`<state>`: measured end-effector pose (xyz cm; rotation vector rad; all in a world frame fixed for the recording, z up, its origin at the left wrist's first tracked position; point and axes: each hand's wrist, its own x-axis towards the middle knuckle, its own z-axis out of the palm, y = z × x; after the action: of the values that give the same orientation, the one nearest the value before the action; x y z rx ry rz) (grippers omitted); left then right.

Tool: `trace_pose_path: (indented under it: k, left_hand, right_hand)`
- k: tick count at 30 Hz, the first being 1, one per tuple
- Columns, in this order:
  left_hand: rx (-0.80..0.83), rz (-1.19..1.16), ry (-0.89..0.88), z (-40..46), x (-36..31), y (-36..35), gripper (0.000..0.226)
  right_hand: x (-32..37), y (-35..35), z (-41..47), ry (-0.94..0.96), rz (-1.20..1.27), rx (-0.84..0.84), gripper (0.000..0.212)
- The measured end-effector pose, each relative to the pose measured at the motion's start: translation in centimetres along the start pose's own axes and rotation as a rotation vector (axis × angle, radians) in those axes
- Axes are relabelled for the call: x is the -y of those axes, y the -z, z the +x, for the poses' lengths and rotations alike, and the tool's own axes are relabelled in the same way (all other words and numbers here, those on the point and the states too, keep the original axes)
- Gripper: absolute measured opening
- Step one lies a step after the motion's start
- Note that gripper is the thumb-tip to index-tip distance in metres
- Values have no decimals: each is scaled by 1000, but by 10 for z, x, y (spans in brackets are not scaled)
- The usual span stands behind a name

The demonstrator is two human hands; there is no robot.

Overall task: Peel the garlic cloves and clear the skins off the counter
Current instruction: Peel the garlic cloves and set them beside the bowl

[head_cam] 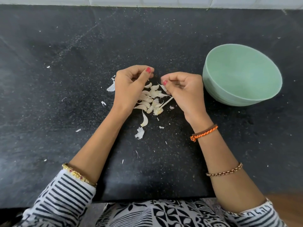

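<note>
A pile of garlic cloves [150, 99] lies on the black counter [82, 63], with a dry stem [166, 102] at its right side. My left hand [131, 84] hovers over the pile's left edge. Its fingers are curled and its thumb presses on the fingertips, pinching a small garlic clove that is almost wholly hidden. My right hand [183, 89] is just right of the pile, fingers curled. Its thumb and fingers pinch a thin white garlic skin [162, 87]. Loose skins [139, 132] lie nearer to me, and another skin [112, 86] lies left of my left hand.
A pale green bowl [213, 89] stands on the counter just right of my right hand, with nothing visible inside. Small skin flakes [103, 103] are scattered over the counter. A white tiled wall [147, 0] runs along the back. The counter's front edge is at my body.
</note>
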<state>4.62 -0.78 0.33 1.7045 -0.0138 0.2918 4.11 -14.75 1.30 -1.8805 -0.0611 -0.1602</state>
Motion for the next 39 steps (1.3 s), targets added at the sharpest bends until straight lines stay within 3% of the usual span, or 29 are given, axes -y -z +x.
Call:
trace_pose_path:
  k: [7, 11, 14, 19, 23, 27, 32, 39]
  left_hand:
    - [-40, 70, -6, 0, 0, 0, 14]
    - [-23, 136, -10, -2, -1, 0, 14]
    - [-11, 157, 11, -2, -2, 0, 14]
    - [-3, 168, 2, -2, -2, 0, 12]
    - [32, 135, -23, -3, -2, 0, 13]
    - [110, 84, -56, -3, -2, 0, 12]
    - [129, 11, -33, -4, -3, -1, 7]
    - [96, -61, -39, -5, -3, -3, 9]
  right_hand:
    - [4, -3, -5, 192, -663, 285, 27]
    - [6, -4, -7, 228, -766, 322, 35]
    - [3, -4, -6, 275, -812, 302, 29]
    - [-8, -8, -2, 333, -631, 112, 18]
    - [-1, -8, -5, 196, -275, -57, 12]
    - [0, -7, -3, 85, -46, -97, 11]
    - [2, -9, -6, 56, 0, -79, 10]
    - [0, -14, -8, 141, -192, -87, 19]
